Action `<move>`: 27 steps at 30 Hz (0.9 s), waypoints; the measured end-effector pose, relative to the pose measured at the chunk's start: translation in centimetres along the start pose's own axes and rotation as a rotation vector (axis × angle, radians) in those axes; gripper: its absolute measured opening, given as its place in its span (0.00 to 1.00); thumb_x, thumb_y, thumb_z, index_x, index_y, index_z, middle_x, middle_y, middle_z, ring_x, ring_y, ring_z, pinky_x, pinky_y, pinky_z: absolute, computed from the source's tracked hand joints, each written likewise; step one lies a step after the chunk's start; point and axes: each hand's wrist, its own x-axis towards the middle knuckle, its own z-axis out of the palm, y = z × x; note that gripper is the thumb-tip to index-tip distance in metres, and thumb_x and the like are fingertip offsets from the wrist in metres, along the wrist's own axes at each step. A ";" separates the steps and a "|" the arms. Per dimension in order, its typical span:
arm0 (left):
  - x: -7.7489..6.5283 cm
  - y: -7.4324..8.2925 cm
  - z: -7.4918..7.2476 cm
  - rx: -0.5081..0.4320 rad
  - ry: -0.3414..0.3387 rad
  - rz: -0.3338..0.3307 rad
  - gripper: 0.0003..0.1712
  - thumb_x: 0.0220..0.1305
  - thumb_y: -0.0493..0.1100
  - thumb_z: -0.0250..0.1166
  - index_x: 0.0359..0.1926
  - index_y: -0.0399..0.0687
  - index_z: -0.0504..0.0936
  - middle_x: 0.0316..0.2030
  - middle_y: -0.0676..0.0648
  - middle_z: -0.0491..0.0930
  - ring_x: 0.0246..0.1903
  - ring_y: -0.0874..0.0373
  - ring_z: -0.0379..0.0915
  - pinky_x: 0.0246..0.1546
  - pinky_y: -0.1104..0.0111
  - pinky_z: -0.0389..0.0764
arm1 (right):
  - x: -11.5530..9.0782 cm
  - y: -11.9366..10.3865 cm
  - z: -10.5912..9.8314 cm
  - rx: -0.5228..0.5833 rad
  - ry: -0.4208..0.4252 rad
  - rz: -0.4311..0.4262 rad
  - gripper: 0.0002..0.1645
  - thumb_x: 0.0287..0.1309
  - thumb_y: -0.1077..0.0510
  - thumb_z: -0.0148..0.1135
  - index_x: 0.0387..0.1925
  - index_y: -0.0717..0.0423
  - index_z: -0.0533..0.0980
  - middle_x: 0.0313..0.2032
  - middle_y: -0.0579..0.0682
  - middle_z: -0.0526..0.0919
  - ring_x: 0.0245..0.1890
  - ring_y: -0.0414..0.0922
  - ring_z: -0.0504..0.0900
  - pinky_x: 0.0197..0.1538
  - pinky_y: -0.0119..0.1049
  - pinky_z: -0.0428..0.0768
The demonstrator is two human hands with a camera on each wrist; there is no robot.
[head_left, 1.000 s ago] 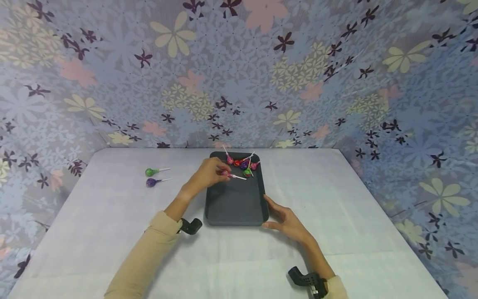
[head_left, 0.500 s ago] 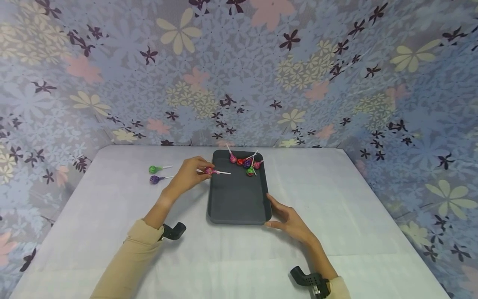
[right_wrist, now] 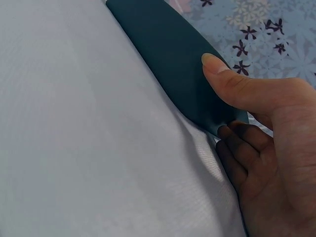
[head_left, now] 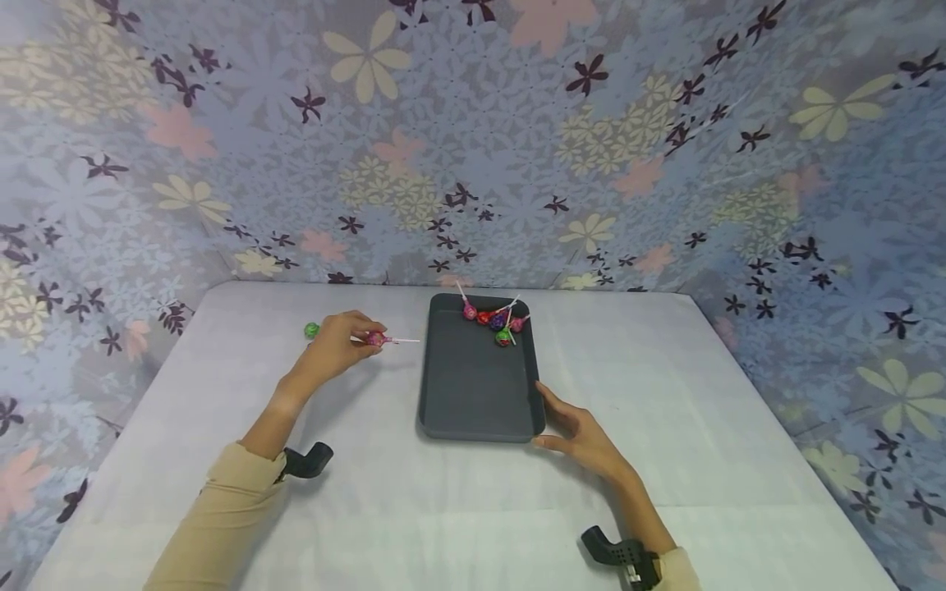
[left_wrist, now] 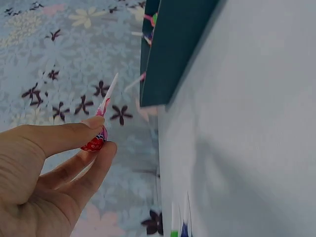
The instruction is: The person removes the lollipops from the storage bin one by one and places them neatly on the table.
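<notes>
My left hand (head_left: 336, 345) pinches a pink-and-red wrapped lollipop (head_left: 377, 338) between thumb and fingertips, above the table left of the tray. Its white stick points right, toward the grey tray (head_left: 480, 394). In the left wrist view the lollipop (left_wrist: 96, 140) sits between thumb and forefingers. My right hand (head_left: 584, 439) holds the tray's near right corner; the right wrist view has the thumb on the tray's wall (right_wrist: 168, 59) and the other fingers around the corner. Several lollipops lie in the tray's far part, among them a green one (head_left: 503, 337) and a purple one (head_left: 498, 321).
A green lollipop (head_left: 312, 330) lies on the white-covered table (head_left: 702, 427), left of my left hand. A purple lollipop (left_wrist: 184, 230) beside it is nearly hidden by that hand in the head view. Flowered cloth (head_left: 502, 164) hangs behind and along both sides.
My left hand has moved left, from over the tray to over the table, carrying the pink-and-red lollipop. It now covers the purple lollipop. My right hand stays at the tray's corner.
</notes>
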 end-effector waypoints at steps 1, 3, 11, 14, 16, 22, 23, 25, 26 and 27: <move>-0.2 -0.1 -0.3 0.006 0.000 -0.002 0.16 0.57 0.29 0.68 0.48 0.31 0.83 0.43 0.35 0.81 0.45 0.39 0.82 0.42 0.56 0.85 | -0.1 0.0 0.0 -0.001 0.004 0.003 0.52 0.52 0.54 0.73 0.74 0.53 0.56 0.75 0.54 0.55 0.74 0.55 0.54 0.65 0.16 0.58; -0.6 -0.4 -0.8 0.020 0.002 -0.005 0.16 0.57 0.29 0.68 0.48 0.30 0.83 0.43 0.35 0.81 0.44 0.38 0.82 0.42 0.56 0.85 | -0.2 0.1 -0.1 0.002 0.008 0.006 0.52 0.52 0.54 0.73 0.74 0.54 0.56 0.75 0.54 0.55 0.73 0.55 0.55 0.65 0.17 0.58; -2.6 -2.1 -2.5 0.120 0.044 -0.017 0.15 0.55 0.29 0.69 0.45 0.29 0.84 0.42 0.33 0.82 0.40 0.38 0.83 0.41 0.53 0.84 | -0.2 -0.1 -0.2 0.009 -0.010 -0.022 0.51 0.54 0.56 0.71 0.74 0.56 0.55 0.75 0.56 0.54 0.74 0.57 0.54 0.65 0.16 0.58; -3.4 -2.8 -2.8 0.127 0.051 -0.020 0.14 0.55 0.29 0.69 0.44 0.28 0.84 0.40 0.33 0.82 0.40 0.38 0.83 0.42 0.53 0.84 | -0.1 -0.1 -0.2 0.001 -0.017 -0.032 0.51 0.54 0.56 0.71 0.74 0.56 0.55 0.75 0.56 0.54 0.74 0.57 0.53 0.65 0.16 0.58; -3.8 -3.3 -3.0 0.114 0.050 -0.024 0.14 0.55 0.28 0.69 0.43 0.27 0.84 0.39 0.33 0.82 0.40 0.38 0.83 0.41 0.53 0.84 | 0.0 -0.1 -0.2 -0.002 -0.016 -0.022 0.51 0.54 0.55 0.72 0.75 0.55 0.55 0.75 0.55 0.54 0.74 0.56 0.53 0.65 0.15 0.57; -4.7 -4.9 -3.4 0.109 0.042 -0.068 0.14 0.54 0.27 0.69 0.44 0.27 0.84 0.40 0.32 0.82 0.40 0.37 0.83 0.40 0.54 0.84 | 0.0 -0.1 -0.2 -0.001 -0.016 -0.004 0.53 0.53 0.55 0.72 0.75 0.54 0.54 0.75 0.54 0.54 0.75 0.54 0.53 0.65 0.15 0.56; -4.8 -5.0 -3.4 0.112 0.039 -0.077 0.14 0.54 0.27 0.69 0.44 0.27 0.84 0.40 0.31 0.82 0.40 0.37 0.83 0.40 0.54 0.85 | 0.0 -0.2 -0.2 0.000 -0.016 -0.003 0.53 0.53 0.55 0.72 0.75 0.54 0.54 0.75 0.54 0.54 0.75 0.54 0.53 0.65 0.15 0.56; -5.1 -5.3 -3.6 0.123 0.031 -0.095 0.14 0.55 0.28 0.68 0.45 0.28 0.84 0.42 0.29 0.82 0.40 0.37 0.83 0.39 0.54 0.85 | 0.0 -0.2 -0.2 0.004 -0.016 -0.001 0.53 0.53 0.54 0.72 0.75 0.54 0.55 0.75 0.54 0.54 0.75 0.54 0.53 0.65 0.15 0.56; -5.2 -5.5 -3.6 0.130 0.026 -0.102 0.14 0.55 0.28 0.68 0.45 0.28 0.84 0.42 0.29 0.82 0.40 0.36 0.83 0.39 0.53 0.85 | -0.1 -0.2 -0.2 0.004 -0.015 0.000 0.53 0.53 0.54 0.72 0.75 0.54 0.55 0.75 0.54 0.54 0.75 0.54 0.53 0.65 0.15 0.56; -5.2 -5.6 -3.6 0.134 0.021 -0.109 0.14 0.56 0.29 0.68 0.45 0.28 0.84 0.43 0.28 0.82 0.40 0.36 0.82 0.39 0.53 0.85 | -0.1 -0.2 -0.2 0.008 -0.015 -0.002 0.53 0.53 0.54 0.72 0.75 0.55 0.55 0.75 0.54 0.54 0.75 0.54 0.53 0.65 0.15 0.56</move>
